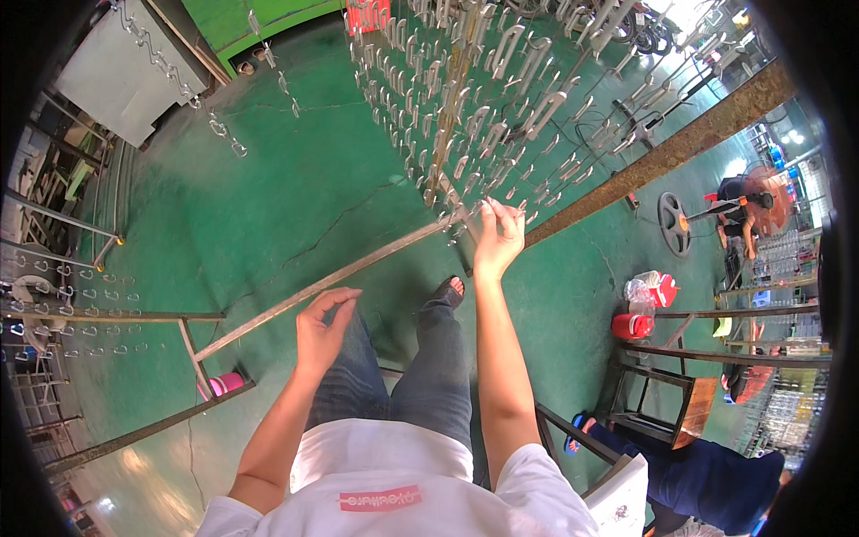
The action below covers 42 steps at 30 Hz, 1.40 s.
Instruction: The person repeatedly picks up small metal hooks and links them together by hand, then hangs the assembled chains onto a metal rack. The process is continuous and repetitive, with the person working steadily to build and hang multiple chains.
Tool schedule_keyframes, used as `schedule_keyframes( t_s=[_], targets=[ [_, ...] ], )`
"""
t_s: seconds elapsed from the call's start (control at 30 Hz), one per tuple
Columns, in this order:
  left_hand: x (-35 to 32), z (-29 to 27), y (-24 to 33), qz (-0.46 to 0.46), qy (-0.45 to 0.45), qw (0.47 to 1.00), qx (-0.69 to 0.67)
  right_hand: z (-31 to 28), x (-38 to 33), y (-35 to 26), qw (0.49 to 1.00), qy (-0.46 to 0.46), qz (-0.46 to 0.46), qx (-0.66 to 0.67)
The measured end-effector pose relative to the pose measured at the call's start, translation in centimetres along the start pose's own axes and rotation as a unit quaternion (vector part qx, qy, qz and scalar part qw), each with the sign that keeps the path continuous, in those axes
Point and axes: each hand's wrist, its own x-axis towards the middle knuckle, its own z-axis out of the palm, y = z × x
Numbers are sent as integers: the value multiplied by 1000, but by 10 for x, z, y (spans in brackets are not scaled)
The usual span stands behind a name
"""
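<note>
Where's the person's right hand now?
In the head view, the right hand is just right of centre, by the lower ends of the hanging metal hooks and left of the rusty beam.

The hanging metal pieces (543,115) catch the light, smooth and silvery bright, while the beam (671,148) beside them looks rough and brown, as if rusted. Underfoot, the green floor (295,179) has a hard, painted-looking sheen broken by thin cracks. I see soft matt white cloth in the shirt (385,452), faded denim in the jeans (434,358), grained wood on the stool (696,412), and glossy red plastic on the jug (632,327).
</note>
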Motion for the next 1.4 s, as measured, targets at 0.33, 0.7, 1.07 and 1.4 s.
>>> schedule_keyframes(
  t_s=[0.33,0.7,1.07,1.4],
  targets=[
    [11,67,-12,3,-160,986,-48,-61,-85,-14,950,-129,247,140],
    [-7,84,-4,-113,-171,944,-260,-85,-107,-65,925,-296,218,94],
    [-5,73,-11,-127,-112,949,-264,-77,-106,-75,896,-378,226,51],
    [5,64,-17,-112,-74,956,-259,-56,-50,-21,926,-182,323,74]
  ],
)
